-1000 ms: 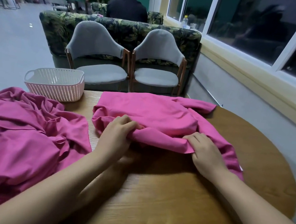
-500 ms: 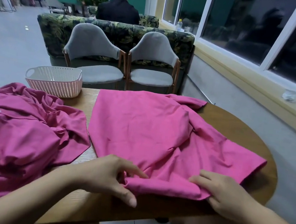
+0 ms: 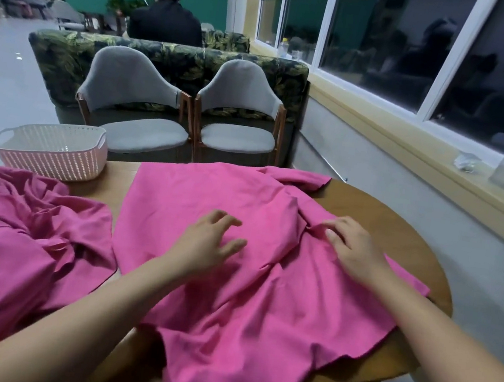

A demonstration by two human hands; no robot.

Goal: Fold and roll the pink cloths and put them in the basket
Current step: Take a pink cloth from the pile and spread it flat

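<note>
A round wooden table (image 3: 384,221) by a dark window, with pink cloths on it and both your hands on the middle one.

At the far left corner of the table stands the white slatted basket (image 3: 50,151), and just in front of it a crumpled heap of pink cloth (image 3: 13,239) spills over the left edge. The spread pink cloth (image 3: 243,318) covers the middle of the table, its near edge hanging off toward you. Your left hand (image 3: 205,245) lies on it with fingers spread and relaxed, holding nothing. Your right hand (image 3: 351,252) rests palm down further right, fingertips at a raised fold; you cannot tell whether they nip the fabric. Two grey chairs (image 3: 135,95) face the table's far side.
</note>
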